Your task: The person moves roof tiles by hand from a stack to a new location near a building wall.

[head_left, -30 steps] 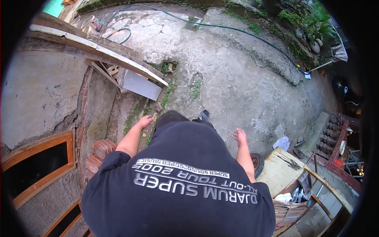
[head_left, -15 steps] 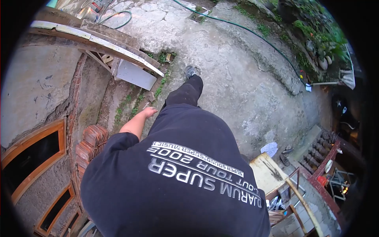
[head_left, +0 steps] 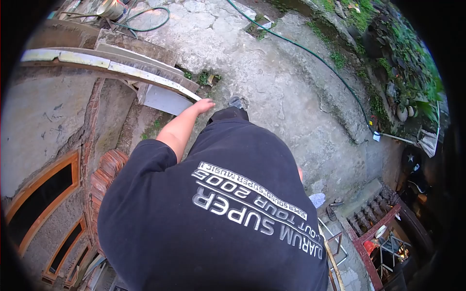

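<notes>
My left hand (head_left: 205,105) is held forward, fingers loosely stretched out, with nothing in it. It overlaps the tip of a long white-painted curved plank (head_left: 145,73) in this view, close to a grey-white panel (head_left: 166,100) below that plank. Of my right hand (head_left: 300,174) only a sliver of skin shows past the right side of my dark printed T-shirt (head_left: 218,228); its fingers are hidden. My shoe (head_left: 236,102) stands on the rough concrete ground (head_left: 286,92) ahead.
A green hose (head_left: 310,51) runs across the concrete toward plants (head_left: 412,72) on the right. Stacked roof tiles (head_left: 108,172) and orange wooden window frames (head_left: 46,194) line the left wall. A red-edged ledge (head_left: 374,225) and metal frames (head_left: 335,242) stand at lower right.
My left hand has swung forward, up toward the plank's tip. A bit of my right hand has come into view. The view has shifted, and the pale board at right is now mostly hidden.
</notes>
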